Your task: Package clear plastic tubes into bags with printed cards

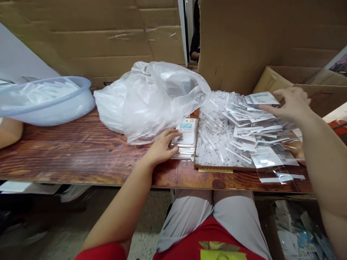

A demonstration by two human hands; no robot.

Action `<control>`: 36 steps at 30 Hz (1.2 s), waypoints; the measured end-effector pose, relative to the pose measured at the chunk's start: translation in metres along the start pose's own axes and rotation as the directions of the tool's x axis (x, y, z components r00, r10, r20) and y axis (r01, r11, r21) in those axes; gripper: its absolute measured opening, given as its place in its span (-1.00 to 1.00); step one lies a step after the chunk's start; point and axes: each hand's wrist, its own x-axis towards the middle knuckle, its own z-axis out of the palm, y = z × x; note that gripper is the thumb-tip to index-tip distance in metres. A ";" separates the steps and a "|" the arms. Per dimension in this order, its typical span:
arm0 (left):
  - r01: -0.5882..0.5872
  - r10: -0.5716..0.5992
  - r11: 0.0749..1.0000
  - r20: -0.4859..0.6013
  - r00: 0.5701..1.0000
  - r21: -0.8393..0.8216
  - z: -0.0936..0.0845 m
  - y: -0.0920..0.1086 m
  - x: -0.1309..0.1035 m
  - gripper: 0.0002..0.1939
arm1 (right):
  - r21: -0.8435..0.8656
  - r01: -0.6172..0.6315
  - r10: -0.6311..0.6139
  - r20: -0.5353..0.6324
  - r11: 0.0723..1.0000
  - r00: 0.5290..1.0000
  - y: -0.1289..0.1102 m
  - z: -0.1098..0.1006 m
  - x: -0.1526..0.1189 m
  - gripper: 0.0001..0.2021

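Observation:
My left hand [162, 147] rests at the left edge of a stack of printed cards [187, 134], thumb and fingers apart and touching it. Over the back right of a heap of clear plastic packets [245, 121] is my right hand [294, 103]. Its thumb and fingers are spread, the thumb close to a packet with a white and blue card [263, 98]. Nothing shows between them. The packets lie partly on a shallow cardboard tray [230, 167] full of small clear-white plastic pieces [211, 139].
A crumpled translucent plastic bag [146, 101] stands behind the card stack. At the left is a bluish basin [54, 108] of white strips, with another person's arm [11, 131] near it. Cardboard sheets [108, 36] wall the table's back; an open carton [320, 94] is at right.

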 end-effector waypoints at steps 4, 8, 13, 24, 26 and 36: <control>0.036 -0.036 0.999 0.006 0.999 -0.004 0.009 -0.007 -0.003 -0.36 | -0.031 0.126 -0.126 0.016 0.991 0.992 -0.073 -0.022 -0.006 -0.51; 0.042 -0.042 0.999 -0.059 0.997 -0.007 0.009 -0.005 -0.005 -0.41 | -0.047 0.465 -0.383 0.497 0.884 0.779 -0.150 0.010 -0.006 -0.66; 0.044 -0.045 0.999 -0.126 0.991 -0.008 0.008 -0.003 -0.008 -0.48 | -0.105 0.522 -0.357 0.616 0.846 0.702 -0.192 0.071 -0.009 -0.59; 0.086 -0.082 0.996 -0.236 0.968 0.008 0.009 0.002 -0.007 -0.56 | -0.103 0.501 -0.382 0.523 0.859 0.762 -0.193 0.034 -0.027 -0.51; 0.135 -0.152 0.988 -0.290 0.945 -0.077 0.010 0.006 -0.006 -0.59 | -0.023 0.492 -0.412 0.514 0.870 0.753 -0.206 0.028 -0.046 -0.52; 0.340 -0.554 0.750 -0.259 0.791 -0.567 0.018 -0.001 0.001 -0.59 | 0.135 0.425 -0.425 0.546 0.895 0.722 -0.229 0.048 -0.090 -0.59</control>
